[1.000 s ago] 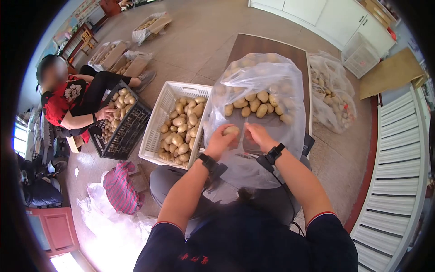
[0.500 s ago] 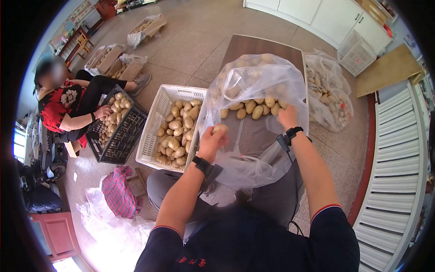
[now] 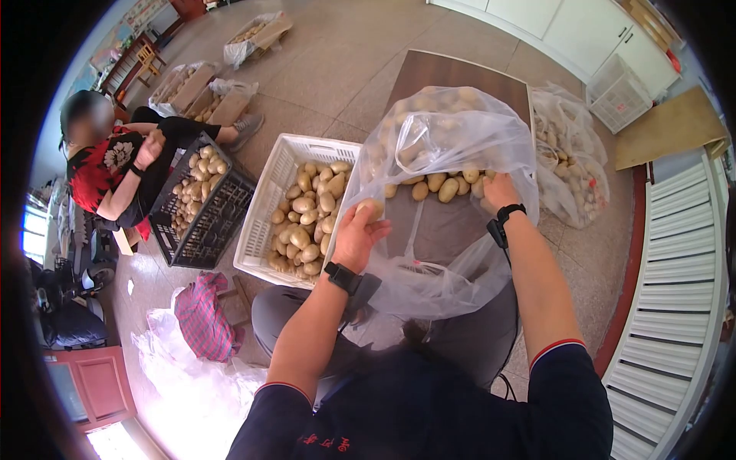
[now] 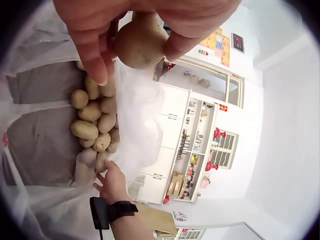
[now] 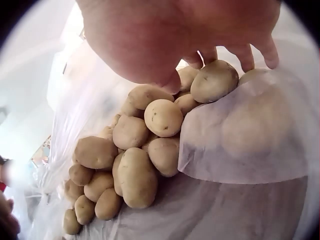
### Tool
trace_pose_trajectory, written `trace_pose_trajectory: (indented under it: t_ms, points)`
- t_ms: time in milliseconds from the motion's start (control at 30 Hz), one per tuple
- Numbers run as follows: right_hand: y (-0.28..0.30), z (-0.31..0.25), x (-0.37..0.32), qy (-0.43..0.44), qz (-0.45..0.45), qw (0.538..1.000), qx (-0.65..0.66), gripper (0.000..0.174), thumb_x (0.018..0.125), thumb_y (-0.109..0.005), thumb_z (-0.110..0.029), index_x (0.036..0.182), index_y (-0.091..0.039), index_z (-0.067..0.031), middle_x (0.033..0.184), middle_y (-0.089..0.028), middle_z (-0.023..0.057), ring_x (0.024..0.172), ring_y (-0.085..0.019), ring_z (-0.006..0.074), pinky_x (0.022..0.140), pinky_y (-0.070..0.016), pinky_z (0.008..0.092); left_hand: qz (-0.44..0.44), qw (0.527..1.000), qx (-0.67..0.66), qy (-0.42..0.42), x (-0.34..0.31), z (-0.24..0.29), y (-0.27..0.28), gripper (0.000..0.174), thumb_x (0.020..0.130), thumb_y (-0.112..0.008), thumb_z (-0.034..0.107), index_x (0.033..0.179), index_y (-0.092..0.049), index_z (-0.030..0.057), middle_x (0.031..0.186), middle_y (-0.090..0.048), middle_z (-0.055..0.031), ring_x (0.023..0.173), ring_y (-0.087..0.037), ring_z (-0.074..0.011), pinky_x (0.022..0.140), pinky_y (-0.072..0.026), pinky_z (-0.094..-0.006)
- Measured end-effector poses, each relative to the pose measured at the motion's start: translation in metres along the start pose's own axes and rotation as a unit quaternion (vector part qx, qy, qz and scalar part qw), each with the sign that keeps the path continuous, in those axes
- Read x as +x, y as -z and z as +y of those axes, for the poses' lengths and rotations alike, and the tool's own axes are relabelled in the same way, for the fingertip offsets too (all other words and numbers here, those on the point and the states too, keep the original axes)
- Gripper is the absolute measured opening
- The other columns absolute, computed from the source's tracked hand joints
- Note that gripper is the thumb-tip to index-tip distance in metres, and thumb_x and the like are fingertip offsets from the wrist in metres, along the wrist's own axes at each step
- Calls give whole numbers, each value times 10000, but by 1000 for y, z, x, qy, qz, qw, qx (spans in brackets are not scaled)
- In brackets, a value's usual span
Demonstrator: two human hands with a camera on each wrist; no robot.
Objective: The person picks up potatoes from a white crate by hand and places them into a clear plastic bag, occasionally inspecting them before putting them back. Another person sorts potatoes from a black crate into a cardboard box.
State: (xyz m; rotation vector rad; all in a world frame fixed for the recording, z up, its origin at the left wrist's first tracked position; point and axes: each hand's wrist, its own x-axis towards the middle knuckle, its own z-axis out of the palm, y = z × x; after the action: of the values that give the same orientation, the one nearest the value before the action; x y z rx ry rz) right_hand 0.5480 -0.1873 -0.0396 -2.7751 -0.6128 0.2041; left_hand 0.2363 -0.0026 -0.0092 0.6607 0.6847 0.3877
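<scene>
Right hand (image 3: 500,193) has moved from frame centre rightward; its fingers, apart, lie just above a bagged potato (image 5: 215,84). Left hand (image 3: 357,242) fingers clamp a held potato (image 4: 141,44).

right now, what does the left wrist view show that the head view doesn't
Only the left wrist view: the small dark panel high on the wall and the orange notices near it.

Only the head view: the seated person, the white crate of potatoes and the black crate.

Both: the left hand holding a potato, the right hand at the potatoes in the bag, and the clear plastic bag.
</scene>
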Motion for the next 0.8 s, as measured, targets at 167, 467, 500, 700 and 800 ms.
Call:
trace_pose_trajectory:
  t_ms: [167,467,500,700,800]
  points:
    - [3,4,7,-35,-93,995,2,583,878,-550,-366,1331,-482,-5,1292,-554,250,1179,-545,412,1005,-434,473,6,1000,-23,1,2,3,-1,393,967,-590,283,1254,-493,32,1115,-586,-92,911,-641,-266,788,-556,-393]
    - [-41,12,-20,-30,-82,995,55,644,874,-575,-428,1392,-436,-72,1353,-501,274,1275,-463,415,1064,-365,493,12,998,-60,-15,10,7,3,420,975,-566,313,1257,-470,17,1104,-586,-130,901,-638,-301,791,-558,-417]
    - [-47,8,-25,-57,-52,997,12,652,883,-571,-444,1402,-417,-81,1380,-464,288,1295,-429,440,1081,-336,514,14,998,-65,-18,9,7,2,423,974,-566,316,1257,-470,17,1105,-585,-133,901,-636,-305,795,-558,-422]
    - [-54,-10,-54,-49,-100,994,11,590,909,-546,-447,1368,-429,-96,1362,-441,285,1257,-418,474,1066,-327,569,31,996,-73,-32,8,9,4,449,945,-608,383,1197,-518,23,1051,-591,-142,896,-623,-306,802,-551,-412]
    - [-59,-21,-73,-28,-103,994,4,567,913,-547,-428,1370,-430,-113,1370,-441,252,1256,-413,470,1036,-367,565,46,995,-86,-36,10,9,8,465,957,-587,382,1231,-490,20,1067,-580,-147,891,-620,-315,807,-549,-429]
